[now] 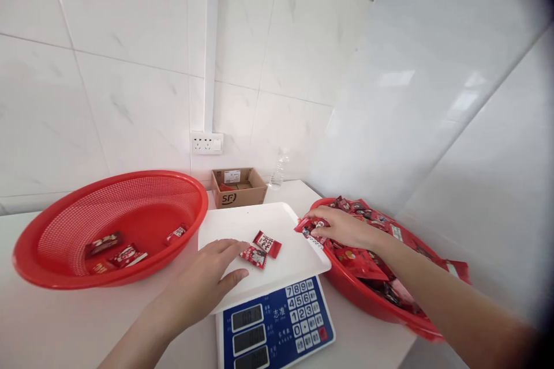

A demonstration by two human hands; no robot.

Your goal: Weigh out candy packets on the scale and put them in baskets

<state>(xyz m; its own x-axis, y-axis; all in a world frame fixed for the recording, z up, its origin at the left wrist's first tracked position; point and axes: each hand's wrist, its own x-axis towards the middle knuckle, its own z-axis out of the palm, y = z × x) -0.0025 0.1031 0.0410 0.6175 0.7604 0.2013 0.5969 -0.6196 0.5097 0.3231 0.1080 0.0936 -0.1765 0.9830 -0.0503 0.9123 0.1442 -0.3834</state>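
Observation:
My left hand [212, 277] lies flat and open on the white tray [242, 222] of a blue digital scale [277, 323], fingertips beside two small red snack packets [262, 249]. My right hand [341, 228] reaches to the rim of a red basket [367, 300] full of red packets and is closed on a few red packets [308, 226] at the tray's right edge. On the left, a large red mesh basket [112, 225] holds several packets [116, 251].
An open cardboard box [239, 187] and a clear plastic bottle [279, 170] stand at the back against the tiled wall. A wall socket [206, 143] sits above the counter. A white panel rises on the right.

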